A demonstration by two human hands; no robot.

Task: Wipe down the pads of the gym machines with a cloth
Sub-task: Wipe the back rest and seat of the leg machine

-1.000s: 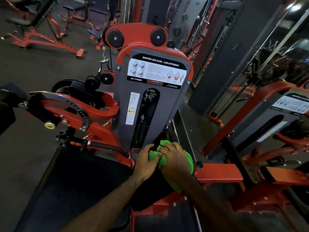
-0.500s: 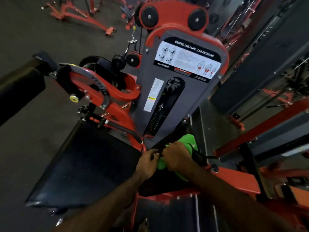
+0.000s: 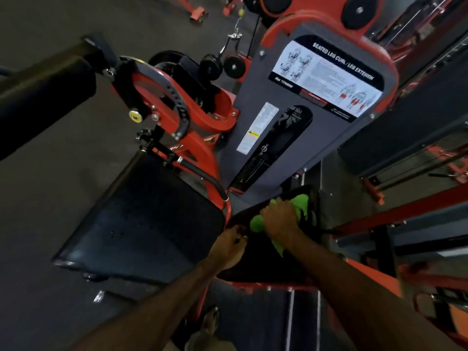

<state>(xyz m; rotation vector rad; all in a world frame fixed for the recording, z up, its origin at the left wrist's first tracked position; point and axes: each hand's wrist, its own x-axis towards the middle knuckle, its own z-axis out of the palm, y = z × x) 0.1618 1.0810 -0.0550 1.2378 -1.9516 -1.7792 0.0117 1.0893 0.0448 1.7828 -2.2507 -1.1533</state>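
Note:
A bright green cloth point(image 3: 301, 202) lies bunched on the black back pad point(image 3: 263, 262) of a red seated leg curl machine. My right hand point(image 3: 279, 219) presses down on the cloth with fingers curled over it. My left hand point(image 3: 229, 245) grips the left edge of the same back pad, just beside the cloth. The black seat pad point(image 3: 141, 219) lies to the left of both hands. A black roller pad point(image 3: 43, 97) sticks out at the far left.
The grey weight-stack cover point(image 3: 304, 117) with an instruction label stands right behind the pads. The red cam arm point(image 3: 177, 107) and a black handle bar point(image 3: 202, 173) sit above the seat. More red machine frames point(image 3: 405, 211) crowd the right. Dark floor point(image 3: 50, 198) lies left.
The view has tilted down and left. My left hand let go of the cloth and moved to the pad's edge; my right hand slid the cloth up along the back pad.

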